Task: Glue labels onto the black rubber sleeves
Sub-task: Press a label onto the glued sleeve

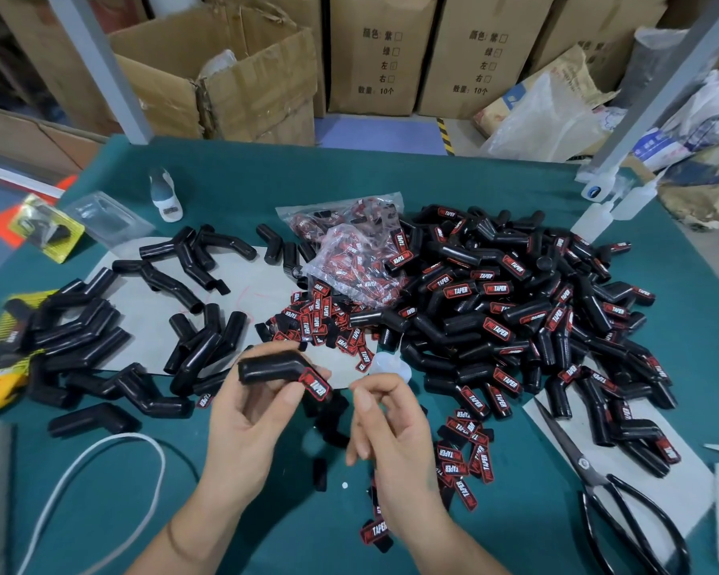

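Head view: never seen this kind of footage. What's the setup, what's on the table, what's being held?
There is no machine here. A person wears a wide-angle camera on the head, looking forward and down at their own two bare hands, so the single picture is their viewpoint.

The left hand grips a bent black rubber sleeve with a red and black label already on its end. The right hand has curled fingers, with thumb and forefinger close together; whether it pinches anything is too small to tell.

On the green table: unlabeled sleeves on the person's left, a big labeled pile on the right, loose labels and clear label bags in the middle, scissors at the near right.
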`<state>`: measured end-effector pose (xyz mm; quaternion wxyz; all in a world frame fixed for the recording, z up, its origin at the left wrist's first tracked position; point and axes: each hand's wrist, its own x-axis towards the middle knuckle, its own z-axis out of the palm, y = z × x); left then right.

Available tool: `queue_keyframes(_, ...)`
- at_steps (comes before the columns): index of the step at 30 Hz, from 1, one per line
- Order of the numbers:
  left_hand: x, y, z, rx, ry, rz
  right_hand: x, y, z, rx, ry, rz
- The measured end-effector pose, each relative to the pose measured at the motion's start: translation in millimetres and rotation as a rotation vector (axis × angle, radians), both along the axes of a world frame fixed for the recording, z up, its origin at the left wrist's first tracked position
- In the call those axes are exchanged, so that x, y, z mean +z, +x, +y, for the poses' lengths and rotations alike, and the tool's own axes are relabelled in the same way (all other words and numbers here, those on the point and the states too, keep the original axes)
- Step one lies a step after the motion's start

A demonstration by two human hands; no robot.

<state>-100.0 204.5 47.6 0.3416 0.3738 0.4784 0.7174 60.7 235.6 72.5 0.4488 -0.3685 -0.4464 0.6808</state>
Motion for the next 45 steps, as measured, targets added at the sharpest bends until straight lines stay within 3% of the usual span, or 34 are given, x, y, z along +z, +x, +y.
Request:
queue_keyframes(5, 4.8, 4.9, -4.9, -0.139, -0.014, 0.042, 5.7, 8.7, 1.6, 0.033, 0.144, -0.014)
queue_keyframes(11, 15.5, 9.4, -7.0, -0.221, 0.015, 0.014, 9.7, 8.0, 0.3, 0.126, 0.120, 0.032)
queue_keyframes(20, 8.2, 9.3, -7.9, -0.251, -0.074, 0.052, 10.8, 7.1, -1.1, 0.020, 0.187, -0.024)
queue_keyframes(25, 3.5, 14.4, -7.8, -0.309, -0.175, -0.096, 8.6, 7.3, -1.8, -0.035, 0.244, -0.097)
queue_keyframes(35, 11.9, 21.4, -5.4, -0.287, -0.087, -0.294, 7.4, 4.5, -2.4, -0.020, 0.253, -0.098)
queue_keyframes(38, 13.2, 20.2, -5.8, -0.319, -0.058, -0.259, 7.7, 4.2, -2.8, 0.011, 0.259, -0.120)
queue_keyframes(45, 2.4, 15.8, -8.6, -0.273, -0.204, -0.093, 3.7, 5.9, 1.3, 0.048, 0.150, -0.139)
